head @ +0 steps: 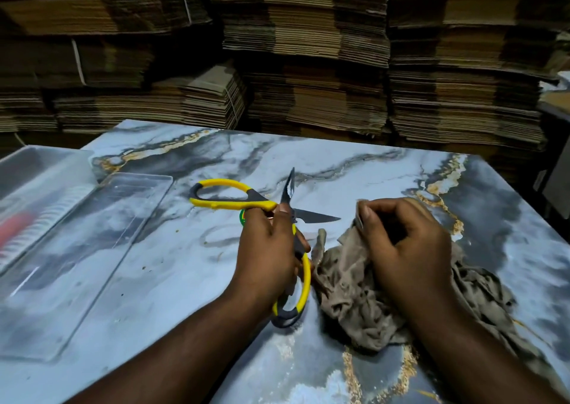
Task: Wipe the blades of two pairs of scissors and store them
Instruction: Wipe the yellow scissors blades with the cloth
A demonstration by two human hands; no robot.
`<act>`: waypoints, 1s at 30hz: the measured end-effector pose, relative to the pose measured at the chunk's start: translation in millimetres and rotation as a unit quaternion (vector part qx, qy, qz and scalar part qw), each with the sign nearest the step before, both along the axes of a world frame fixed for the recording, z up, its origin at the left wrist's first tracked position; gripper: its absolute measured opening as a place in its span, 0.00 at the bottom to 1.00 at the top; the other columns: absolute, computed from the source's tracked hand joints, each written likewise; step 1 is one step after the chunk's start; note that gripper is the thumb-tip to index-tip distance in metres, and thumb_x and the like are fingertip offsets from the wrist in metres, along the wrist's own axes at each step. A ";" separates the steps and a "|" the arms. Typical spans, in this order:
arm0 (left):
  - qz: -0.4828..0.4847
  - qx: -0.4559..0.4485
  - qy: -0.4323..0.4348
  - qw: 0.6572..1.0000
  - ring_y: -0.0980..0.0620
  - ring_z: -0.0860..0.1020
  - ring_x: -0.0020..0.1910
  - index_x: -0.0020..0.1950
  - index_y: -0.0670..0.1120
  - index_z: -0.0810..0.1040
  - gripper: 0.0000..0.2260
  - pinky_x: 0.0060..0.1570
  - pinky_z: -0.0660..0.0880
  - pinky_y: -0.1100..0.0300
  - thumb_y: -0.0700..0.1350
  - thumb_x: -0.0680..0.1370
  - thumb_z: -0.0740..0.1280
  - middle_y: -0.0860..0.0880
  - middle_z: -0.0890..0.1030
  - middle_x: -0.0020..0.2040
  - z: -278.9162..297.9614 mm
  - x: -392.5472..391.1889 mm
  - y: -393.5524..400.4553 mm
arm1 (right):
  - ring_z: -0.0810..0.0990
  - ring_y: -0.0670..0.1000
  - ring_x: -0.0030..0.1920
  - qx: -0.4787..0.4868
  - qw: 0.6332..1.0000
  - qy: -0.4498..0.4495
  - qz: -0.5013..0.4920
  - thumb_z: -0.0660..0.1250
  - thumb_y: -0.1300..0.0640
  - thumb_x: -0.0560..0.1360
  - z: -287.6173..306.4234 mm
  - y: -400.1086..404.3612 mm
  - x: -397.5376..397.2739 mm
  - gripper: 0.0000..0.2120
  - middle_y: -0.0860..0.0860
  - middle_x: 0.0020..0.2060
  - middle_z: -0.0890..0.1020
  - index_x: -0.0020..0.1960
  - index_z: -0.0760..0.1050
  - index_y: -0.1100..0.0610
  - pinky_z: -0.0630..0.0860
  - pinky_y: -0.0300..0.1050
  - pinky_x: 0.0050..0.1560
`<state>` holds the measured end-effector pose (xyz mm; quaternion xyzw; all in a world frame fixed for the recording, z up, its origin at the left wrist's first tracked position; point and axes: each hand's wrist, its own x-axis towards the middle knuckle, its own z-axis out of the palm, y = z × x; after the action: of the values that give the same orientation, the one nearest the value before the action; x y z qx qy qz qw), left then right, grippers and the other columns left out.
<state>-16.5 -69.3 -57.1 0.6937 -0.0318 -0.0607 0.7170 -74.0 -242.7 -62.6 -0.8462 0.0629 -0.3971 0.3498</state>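
Yellow-and-grey scissors [234, 194] lie spread wide on the marble-patterned table [354, 169], one blade pointing up, the other to the right. My left hand [271, 249] grips them at the pivot and the near handle. A small green-and-red thing shows just under the pivot; what it is cannot be told. My right hand [404, 243] holds a bunched beige cloth [348, 295] to the right of the blades, fingers curled round a fold of it. The cloth is apart from the blades.
A clear plastic lid [92, 249] lies flat at the left. Beside it a clear plastic box [34, 172] holds something red with a white coil. Stacks of flattened cardboard [308, 64] wall off the far side of the table.
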 end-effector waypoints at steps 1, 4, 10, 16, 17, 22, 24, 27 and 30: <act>-0.006 0.005 0.002 1.000 0.55 0.71 0.18 0.53 0.39 0.71 0.15 0.19 0.67 0.63 0.51 0.88 0.57 0.46 0.80 0.29 -0.4 -0.5 -0.3 | 0.81 0.40 0.47 -0.012 1.000 0.005 0.016 0.73 0.58 0.80 -1.0 3.9 2.1 0.02 0.43 0.45 0.82 0.52 0.85 0.53 0.76 0.32 0.48; -0.018 -0.011 0.020 1.000 0.52 0.70 0.17 0.54 0.37 0.70 0.16 0.18 0.64 0.63 0.51 0.88 0.58 0.44 0.79 0.28 2.0 -2.5 -0.6 | 0.81 0.42 0.47 -0.076 0.994 0.036 0.062 0.75 0.58 0.80 -8.9 14.6 13.7 0.02 0.45 0.45 0.82 0.51 0.86 0.53 0.75 0.35 0.49; -0.017 -0.024 0.013 0.999 0.45 0.75 0.23 0.52 0.41 0.68 0.13 0.21 0.68 0.60 0.51 0.88 0.58 0.43 0.83 0.35 2.2 -1.7 4.6 | 0.81 0.42 0.44 0.016 0.997 0.077 -0.009 0.73 0.55 0.80 -10.8 -9.3 18.9 0.03 0.43 0.43 0.82 0.48 0.85 0.49 0.79 0.46 0.47; -0.024 -0.010 0.009 1.000 0.49 0.72 0.19 0.53 0.40 0.69 0.14 0.22 0.68 0.60 0.51 0.88 0.57 0.43 0.83 0.35 1.3 0.6 3.7 | 0.82 0.40 0.47 0.034 0.999 0.020 0.035 0.74 0.55 0.80 -2.0 3.6 3.8 0.03 0.42 0.49 0.82 0.53 0.83 0.50 0.75 0.29 0.45; -0.027 -0.007 0.008 1.000 0.48 0.71 0.19 0.53 0.40 0.68 0.14 0.22 0.68 0.60 0.51 0.88 0.58 0.42 0.83 0.36 1.0 0.0 3.5 | 0.82 0.40 0.48 0.017 0.997 0.038 0.065 0.74 0.56 0.80 -3.5 6.5 4.5 0.03 0.43 0.50 0.81 0.53 0.83 0.51 0.75 0.28 0.46; -0.047 -0.013 0.007 0.999 0.49 0.69 0.18 0.55 0.42 0.67 0.12 0.23 0.67 0.60 0.50 0.88 0.57 0.42 0.83 0.36 -0.8 1.4 3.7 | 0.83 0.43 0.47 -0.041 0.993 0.069 0.091 0.75 0.56 0.79 -12.9 5.8 14.0 0.03 0.45 0.46 0.80 0.51 0.86 0.55 0.81 0.45 0.48; -0.046 -0.016 0.010 0.999 0.50 0.68 0.18 0.55 0.40 0.67 0.12 0.22 0.66 0.60 0.49 0.88 0.57 0.41 0.83 0.36 -1.3 3.7 4.4 | 0.82 0.45 0.46 -0.090 0.990 0.061 0.092 0.75 0.56 0.79 -12.1 6.3 12.6 0.05 0.47 0.46 0.81 0.52 0.87 0.57 0.80 0.44 0.48; -0.047 -0.026 0.024 0.998 0.49 0.68 0.18 0.56 0.39 0.67 0.12 0.22 0.66 0.61 0.49 0.88 0.57 0.41 0.82 0.35 -2.7 6.4 5.5 | 0.81 0.44 0.44 -0.126 0.986 0.067 0.089 0.75 0.56 0.79 -12.6 3.1 11.0 0.06 0.48 0.45 0.80 0.51 0.87 0.58 0.78 0.37 0.46; -0.041 -0.021 0.020 0.999 0.45 0.71 0.21 0.54 0.42 0.68 0.12 0.24 0.70 0.58 0.50 0.88 0.58 0.42 0.83 0.36 -1.9 4.8 7.0 | 0.78 0.41 0.42 -0.124 0.985 0.106 0.057 0.76 0.57 0.78 -12.4 -8.5 10.3 0.03 0.46 0.43 0.80 0.50 0.88 0.56 0.74 0.29 0.46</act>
<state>-11.7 -62.3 -59.0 0.6749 -0.0472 -0.1038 0.7291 -63.6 -251.1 -75.0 -0.9226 0.0019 -0.2891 0.2556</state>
